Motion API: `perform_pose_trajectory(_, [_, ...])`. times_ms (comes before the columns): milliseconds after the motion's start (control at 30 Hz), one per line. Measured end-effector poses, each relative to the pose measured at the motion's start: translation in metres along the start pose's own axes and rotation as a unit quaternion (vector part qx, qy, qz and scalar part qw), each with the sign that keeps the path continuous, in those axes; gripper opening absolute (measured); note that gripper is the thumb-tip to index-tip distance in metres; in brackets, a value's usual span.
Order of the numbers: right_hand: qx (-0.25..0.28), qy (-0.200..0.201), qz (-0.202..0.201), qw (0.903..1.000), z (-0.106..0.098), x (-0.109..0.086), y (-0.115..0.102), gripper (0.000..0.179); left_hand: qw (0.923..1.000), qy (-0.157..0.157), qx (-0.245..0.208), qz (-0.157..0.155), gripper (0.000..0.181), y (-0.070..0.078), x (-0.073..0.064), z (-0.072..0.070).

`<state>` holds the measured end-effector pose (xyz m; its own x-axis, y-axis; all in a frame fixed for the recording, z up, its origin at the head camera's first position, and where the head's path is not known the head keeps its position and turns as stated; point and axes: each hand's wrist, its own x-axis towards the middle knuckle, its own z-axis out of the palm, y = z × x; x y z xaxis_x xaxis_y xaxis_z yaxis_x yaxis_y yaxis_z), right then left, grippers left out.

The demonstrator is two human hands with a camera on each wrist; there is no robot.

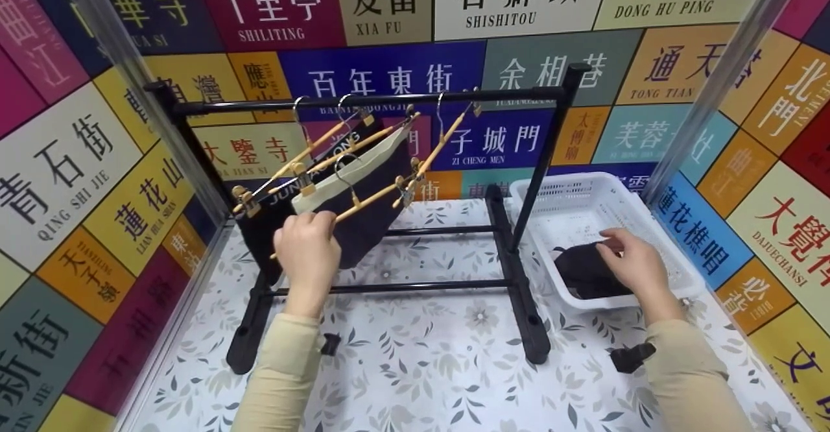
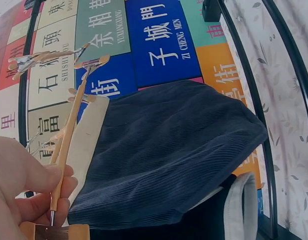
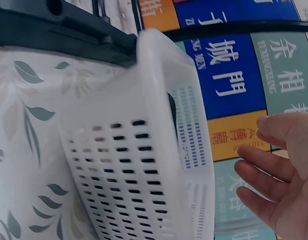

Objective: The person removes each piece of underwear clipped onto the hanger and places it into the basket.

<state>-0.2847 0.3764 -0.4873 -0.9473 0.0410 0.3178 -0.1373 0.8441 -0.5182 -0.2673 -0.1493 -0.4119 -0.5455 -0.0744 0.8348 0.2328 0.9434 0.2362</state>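
My left hand grips a wooden clip hanger near one end, in front of the rack. The hanger's metal clips carry no garment. Right behind it hangs a navy corduroy garment with a cream waistband, clipped to another wooden hanger. A black garment with white lettering along its band hangs farther left. Over the white basket my right hand hovers with loosely bent fingers and holds nothing visible. Beneath it a black cloth lies in the basket. The right wrist view shows the fingers apart above the rim.
The black rack stands on a leaf-patterned tabletop, its feet spread toward me. A bare wooden hanger hangs at the right of its rail. Walls with coloured sign panels enclose the back and sides.
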Motion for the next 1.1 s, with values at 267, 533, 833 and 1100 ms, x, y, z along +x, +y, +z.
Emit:
perform_pose_trajectory(267, [-0.002, -0.005, -0.024, 0.9997, 0.012, -0.010, -0.011, 0.036, 0.9999, 0.006, 0.003, 0.011, 0.016, 0.005, 0.011, -0.001])
perform_pose_trajectory(533, [-0.002, -0.016, -0.042, 0.9990, 0.022, -0.017, -0.018, 0.035, 0.9998, -0.003, 0.003, 0.019, 0.022, 0.012, 0.024, -0.003])
perform_pose_trajectory(833, [-0.001, -0.024, -0.052, 0.9983, 0.034, -0.025, -0.026, 0.033, 0.9994, -0.006, 0.008, 0.034, 0.022, 0.021, 0.042, -0.006])
perform_pose_trajectory(1100, [0.010, -0.008, -0.073, 0.9972, 0.043, -0.031, -0.033, 0.029, 0.9991, -0.020, 0.016, 0.034, 0.021, 0.027, 0.058, -0.010])
